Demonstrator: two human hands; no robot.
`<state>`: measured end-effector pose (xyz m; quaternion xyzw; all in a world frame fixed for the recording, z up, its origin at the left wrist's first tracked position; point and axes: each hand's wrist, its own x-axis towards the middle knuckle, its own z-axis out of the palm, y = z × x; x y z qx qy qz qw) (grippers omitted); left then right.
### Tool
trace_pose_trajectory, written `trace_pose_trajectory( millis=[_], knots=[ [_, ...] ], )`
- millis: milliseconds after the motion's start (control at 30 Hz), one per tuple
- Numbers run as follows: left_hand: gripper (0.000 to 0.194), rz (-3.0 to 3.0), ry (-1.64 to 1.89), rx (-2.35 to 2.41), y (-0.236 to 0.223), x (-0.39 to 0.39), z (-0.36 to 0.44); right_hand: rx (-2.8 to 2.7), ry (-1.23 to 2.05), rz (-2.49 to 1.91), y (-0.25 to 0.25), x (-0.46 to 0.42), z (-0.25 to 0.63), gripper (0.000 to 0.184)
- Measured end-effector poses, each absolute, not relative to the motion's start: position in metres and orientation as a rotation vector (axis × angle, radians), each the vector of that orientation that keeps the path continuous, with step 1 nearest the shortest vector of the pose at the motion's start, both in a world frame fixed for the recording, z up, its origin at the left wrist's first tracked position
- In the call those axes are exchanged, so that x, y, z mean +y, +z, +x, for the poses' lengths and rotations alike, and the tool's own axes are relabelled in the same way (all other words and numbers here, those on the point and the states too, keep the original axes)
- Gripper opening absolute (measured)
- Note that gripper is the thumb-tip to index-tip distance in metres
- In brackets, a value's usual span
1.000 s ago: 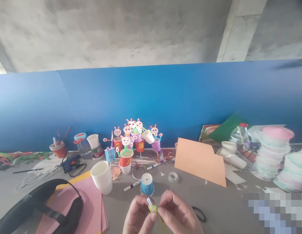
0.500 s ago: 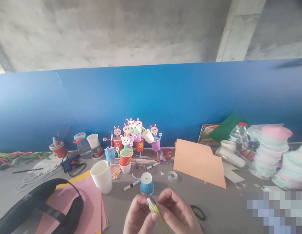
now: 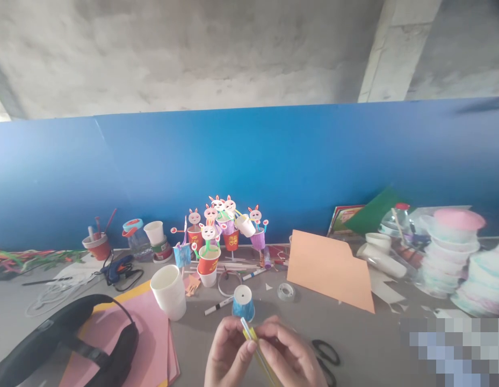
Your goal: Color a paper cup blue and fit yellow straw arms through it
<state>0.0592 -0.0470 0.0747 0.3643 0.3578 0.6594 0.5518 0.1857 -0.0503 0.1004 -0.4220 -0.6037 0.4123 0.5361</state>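
Both my hands meet at the bottom middle of the view. My left hand [image 3: 229, 356] pinches the upper end of a thin yellow and white straw [image 3: 249, 333] between thumb and fingers. My right hand [image 3: 291, 355] is closed over the same straw lower down, fingers curled across it. Just beyond my hands stands an upturned blue paper cup [image 3: 243, 304] with a white base. A black scissors handle [image 3: 326, 352] lies to the right of my right hand.
A stack of white cups [image 3: 168, 293], pink and yellow paper [image 3: 148, 333], a black strap bag [image 3: 67, 344], a tape roll [image 3: 286, 292], an orange card [image 3: 330, 269], bunny cup figures [image 3: 217, 231], a glue gun [image 3: 116, 269] and stacked bowls [image 3: 454, 252] crowd the grey table before a blue wall.
My hands have closed in a little and shifted slightly left with the straw; the right fingers now cover more of it. The scissors handle shows more.
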Motion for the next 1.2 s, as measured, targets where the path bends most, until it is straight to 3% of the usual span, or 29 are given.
trace_pose_trajectory(
  millis=[333,567,933,1200],
  knots=[
    [0.033,0.723,1.485,0.83,0.057,-0.037,0.059,-1.567,0.955,-1.058,0.077,-0.043,0.197,0.026],
    [0.038,0.609,1.392,0.843,0.051,-0.03,0.06,-1.473,1.272,-1.126,0.052,-0.038,0.206,0.032],
    [0.04,0.683,1.173,0.854,0.049,-0.019,0.054,-1.469,1.426,-1.113,0.056,-0.027,0.207,0.051],
    [0.045,0.717,1.168,0.934,0.048,-0.016,0.058,-1.526,1.473,-1.178,0.028,-0.032,0.212,0.049]
  ],
)
